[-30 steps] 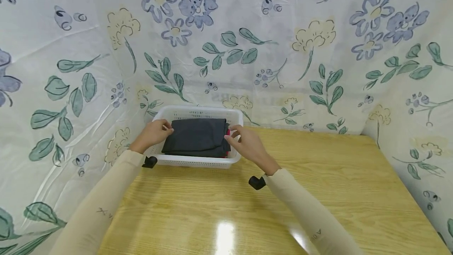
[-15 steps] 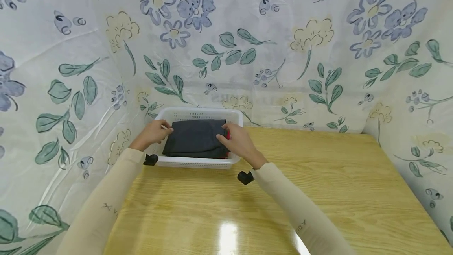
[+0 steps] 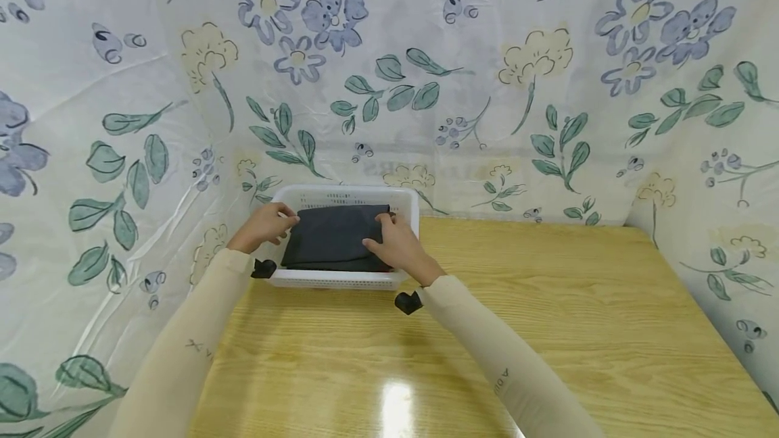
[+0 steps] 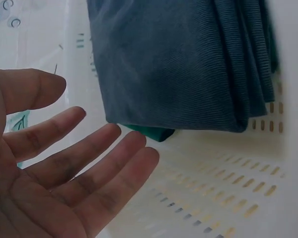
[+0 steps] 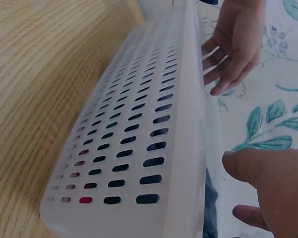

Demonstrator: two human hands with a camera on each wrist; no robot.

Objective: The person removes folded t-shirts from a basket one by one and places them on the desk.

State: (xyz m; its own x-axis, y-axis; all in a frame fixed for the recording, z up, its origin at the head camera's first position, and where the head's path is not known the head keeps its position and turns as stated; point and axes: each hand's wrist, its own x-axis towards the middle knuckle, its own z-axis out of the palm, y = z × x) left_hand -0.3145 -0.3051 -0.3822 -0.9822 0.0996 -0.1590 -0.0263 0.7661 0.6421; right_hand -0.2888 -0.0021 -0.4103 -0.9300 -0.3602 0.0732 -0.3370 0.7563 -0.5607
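Note:
A folded dark garment (image 3: 328, 235), with fine ribbing along its edge in the left wrist view, lies in a white perforated plastic basket (image 3: 341, 276). My left hand (image 3: 266, 224) is at the garment's left side. Its fingers (image 4: 116, 191) are spread and fairly straight in the left wrist view, fingertips close to the fabric edge. A green piece (image 4: 151, 132) shows under the garment. Over the garment's right part is my right hand (image 3: 397, 240), its thumb and forefinger apart. In the right wrist view, that hand (image 5: 283, 186) is above the basket's rim, with nothing between thumb and finger.
The basket stands on a wooden table (image 3: 548, 316), near its back left corner. A floral-patterned sheet (image 3: 389, 120) hangs behind and on both sides. Red fabric (image 5: 85, 200) shows through the basket's holes. Black wrist mounts (image 3: 408, 302) are strapped on both wrists.
My right hand has moved left from the basket's right end to over the garment, covering the red that showed there. My left hand has stayed nearly in place.

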